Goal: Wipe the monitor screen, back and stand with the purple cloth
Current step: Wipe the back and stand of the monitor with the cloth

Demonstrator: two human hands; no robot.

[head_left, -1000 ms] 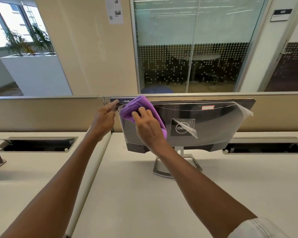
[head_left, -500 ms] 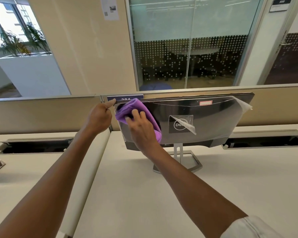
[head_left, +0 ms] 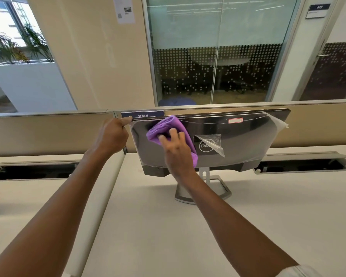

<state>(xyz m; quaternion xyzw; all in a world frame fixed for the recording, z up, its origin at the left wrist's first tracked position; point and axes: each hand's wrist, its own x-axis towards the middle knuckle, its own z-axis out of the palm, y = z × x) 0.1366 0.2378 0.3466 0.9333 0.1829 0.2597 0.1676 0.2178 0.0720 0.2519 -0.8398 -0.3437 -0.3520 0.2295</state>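
Head view, the only one: the monitor [head_left: 238, 140] stood on a pale desk [head_left: 188, 236] with its back turned to the person, tilted so the top edge leaned away toward the low partition [head_left: 48, 132] behind it. The right hand [head_left: 177, 154] lay flat on the purple cloth [head_left: 168, 126], fingers [head_left: 173, 133] spread and pressing it against the upper-left part of the back panel — the cloth was bunched, one end poking up to the top edge, the other end showing below the palm. The left hand [head_left: 112, 136] was curled shut on the monitor's upper-left corner, thumb tip on the top edge, steadying it; pinching what exactly under the fingers, could not tell. Loose clear film [head_left: 278, 122] hung off the back, peeling at the upper-right corner, and a smaller flap [head_left: 218, 148] curled off the logo just right of the cloth. The stand [head_left: 218, 188] sat on the desk directly below, partly hidden by the right forearm. Key relation: the panel's long axis ran left to right across the view, and the unwiped stretch lay to the right of the cloth, so the right hand was the nearer one and likely had to sweep rightward along that axis while the left held the corner. Judged mid-task — back in progress, stand probably not yet done, screen side not visible. Risk: cloth snagging the logo flap.
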